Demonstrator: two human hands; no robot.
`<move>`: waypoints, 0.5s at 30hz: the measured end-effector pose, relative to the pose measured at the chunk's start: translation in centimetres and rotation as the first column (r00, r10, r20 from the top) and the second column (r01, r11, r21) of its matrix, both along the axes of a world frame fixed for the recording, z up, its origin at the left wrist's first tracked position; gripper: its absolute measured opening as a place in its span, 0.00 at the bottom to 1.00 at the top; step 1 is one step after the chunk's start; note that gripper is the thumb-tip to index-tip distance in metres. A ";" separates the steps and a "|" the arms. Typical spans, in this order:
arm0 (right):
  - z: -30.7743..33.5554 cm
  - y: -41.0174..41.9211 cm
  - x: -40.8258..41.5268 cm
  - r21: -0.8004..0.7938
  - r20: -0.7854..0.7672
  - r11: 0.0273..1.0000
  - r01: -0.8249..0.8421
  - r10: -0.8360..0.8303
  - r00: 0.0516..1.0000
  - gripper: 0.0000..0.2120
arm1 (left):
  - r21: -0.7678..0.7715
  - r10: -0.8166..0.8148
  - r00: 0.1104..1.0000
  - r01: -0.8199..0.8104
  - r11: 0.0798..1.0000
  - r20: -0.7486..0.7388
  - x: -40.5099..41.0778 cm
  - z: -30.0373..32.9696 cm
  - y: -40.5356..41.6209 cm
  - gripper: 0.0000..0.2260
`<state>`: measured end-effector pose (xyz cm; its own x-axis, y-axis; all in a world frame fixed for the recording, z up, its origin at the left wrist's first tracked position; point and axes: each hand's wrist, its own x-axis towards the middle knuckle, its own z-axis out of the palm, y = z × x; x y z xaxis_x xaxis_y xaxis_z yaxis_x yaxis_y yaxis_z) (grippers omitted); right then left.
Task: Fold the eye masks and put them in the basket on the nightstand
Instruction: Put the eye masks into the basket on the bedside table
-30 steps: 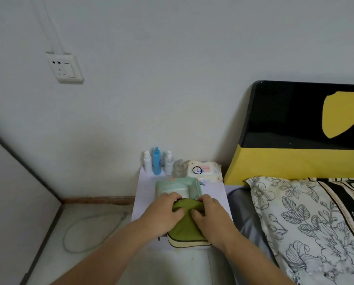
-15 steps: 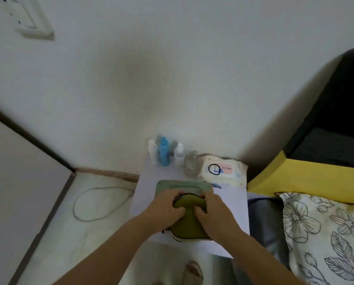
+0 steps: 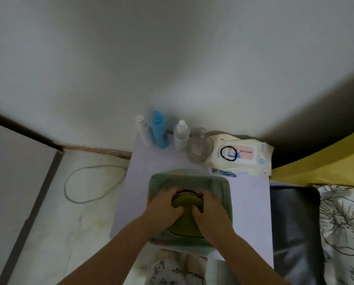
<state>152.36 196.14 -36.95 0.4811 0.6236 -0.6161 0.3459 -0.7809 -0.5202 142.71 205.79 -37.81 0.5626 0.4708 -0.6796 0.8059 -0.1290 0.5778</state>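
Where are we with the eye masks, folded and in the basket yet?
Done: the green eye mask looks folded and sits inside the green basket on the nightstand. In hand: the left hand and right hand both press it down, so it is not released. Left: let go. A dark edge under the mask may be another mask; no loose masks are in view.

The white surface (image 3: 248, 206) holds a green basket (image 3: 223, 188) under the hands, with bottles (image 3: 158, 130), a glass (image 3: 199, 148) and wipes (image 3: 241, 156) past them.
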 end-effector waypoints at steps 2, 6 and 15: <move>-1.7 0.4 -0.1 -0.026 -0.015 0.999 0.029 -0.030 0.999 0.14 | -0.013 0.005 1.000 -0.005 1.000 -0.013 0.2 -1.7 0.0 0.21; -4.8 1.2 -0.4 -0.076 -0.026 0.994 0.079 -0.081 0.996 0.17 | -0.024 0.028 0.999 -0.028 0.999 -0.021 0.6 -4.6 -0.4 0.23; -7.2 1.6 -0.5 -0.109 -0.019 0.993 0.049 -0.051 0.999 0.17 | 0.012 0.031 0.998 -0.030 0.999 -0.050 0.8 -7.1 -0.9 0.22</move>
<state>151.85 197.78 -44.14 0.4960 0.5280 -0.6893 0.2948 -0.8491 -0.4383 143.54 204.87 -44.91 0.5132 0.4954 -0.7009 0.8375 -0.1103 0.5352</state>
